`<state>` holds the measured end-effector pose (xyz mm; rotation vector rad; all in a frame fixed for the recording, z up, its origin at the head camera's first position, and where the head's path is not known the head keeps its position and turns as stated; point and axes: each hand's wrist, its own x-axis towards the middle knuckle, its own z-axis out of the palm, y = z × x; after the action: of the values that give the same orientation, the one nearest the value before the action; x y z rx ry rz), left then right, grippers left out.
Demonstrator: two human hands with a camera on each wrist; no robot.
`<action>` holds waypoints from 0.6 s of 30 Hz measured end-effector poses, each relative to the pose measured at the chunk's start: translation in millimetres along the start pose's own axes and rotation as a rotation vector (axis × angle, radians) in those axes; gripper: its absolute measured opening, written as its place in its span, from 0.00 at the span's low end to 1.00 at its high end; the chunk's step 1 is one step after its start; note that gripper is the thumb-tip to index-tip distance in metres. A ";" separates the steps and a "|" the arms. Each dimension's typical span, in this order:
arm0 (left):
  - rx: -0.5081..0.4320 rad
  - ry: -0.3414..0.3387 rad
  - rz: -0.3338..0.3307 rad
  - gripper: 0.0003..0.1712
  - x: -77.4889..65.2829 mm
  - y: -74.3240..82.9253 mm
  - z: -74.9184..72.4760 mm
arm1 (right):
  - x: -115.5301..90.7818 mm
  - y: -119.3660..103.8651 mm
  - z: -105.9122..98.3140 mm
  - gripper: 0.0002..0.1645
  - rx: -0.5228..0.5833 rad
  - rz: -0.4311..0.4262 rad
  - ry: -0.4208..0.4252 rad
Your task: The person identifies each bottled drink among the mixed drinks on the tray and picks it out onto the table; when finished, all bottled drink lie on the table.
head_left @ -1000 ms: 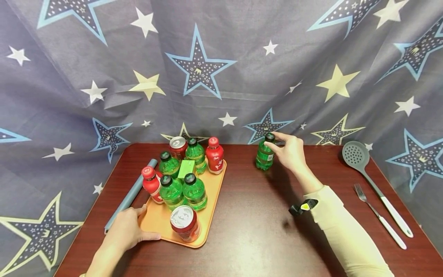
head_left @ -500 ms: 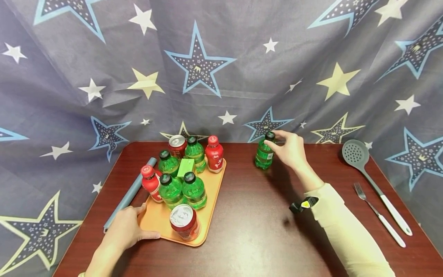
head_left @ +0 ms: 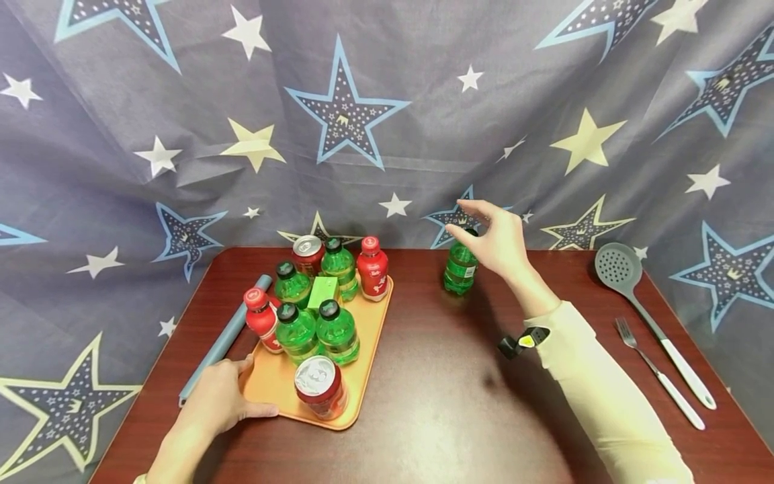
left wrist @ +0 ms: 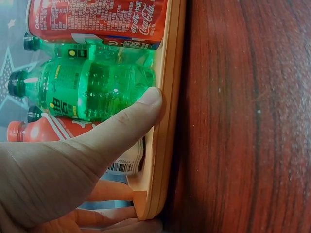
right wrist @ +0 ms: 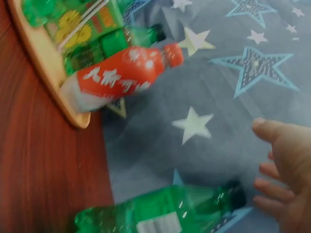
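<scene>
My left hand (head_left: 214,396) holds the near left corner of the orange tray (head_left: 357,400); in the left wrist view the thumb (left wrist: 141,107) lies on the rim and the other fingers meet the corner. Standing on the tray are several green bottles (head_left: 336,333), red bottles (head_left: 373,269), a red can (head_left: 320,390) near the front, another can (head_left: 308,254) behind and a light green box (head_left: 323,292). My right hand (head_left: 498,238), thumb and fingers spread apart, is just above a separate green bottle (head_left: 461,269) upright on the table. A gap shows between them in the right wrist view.
Along the tray's left side lies a blue-grey rod-like object (head_left: 226,339). A skimmer (head_left: 656,326) and a fork (head_left: 659,373) with white handles lie at the right of the brown table (head_left: 435,403). A starry cloth (head_left: 393,134) hangs behind.
My right hand has let go of the green bottle's cap and risen slightly up and left, its fingers parting. The bottle stays in place. My left hand keeps its place on the tray.
</scene>
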<state>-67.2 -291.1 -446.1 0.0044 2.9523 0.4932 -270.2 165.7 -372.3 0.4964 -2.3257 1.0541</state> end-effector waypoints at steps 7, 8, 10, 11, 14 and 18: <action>0.004 0.017 0.015 0.69 -0.9 -1.2 1.8 | 8.9 -30.6 15.1 0.28 0.188 -0.078 -0.071; 0.004 0.017 0.016 0.69 -0.8 -1.3 2.1 | 9.5 -34.4 18.0 0.28 0.202 -0.082 -0.085; 0.004 0.018 0.015 0.69 -0.4 -1.4 2.6 | 10.5 -41.4 23.9 0.28 0.228 -0.084 -0.104; 0.004 0.019 0.015 0.69 -0.2 -1.4 2.8 | 10.6 -44.5 27.0 0.28 0.237 -0.082 -0.112; 0.003 0.022 0.017 0.69 -0.1 -1.1 2.8 | 10.5 -52.4 36.9 0.29 0.257 -0.075 -0.136; 0.001 0.026 0.018 0.69 -0.2 -0.8 2.6 | 8.8 -59.9 50.0 0.30 0.265 -0.073 -0.177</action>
<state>-66.6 -291.0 -448.8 0.0257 2.9799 0.4984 -261.5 88.6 -360.2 0.7987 -2.3076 1.3387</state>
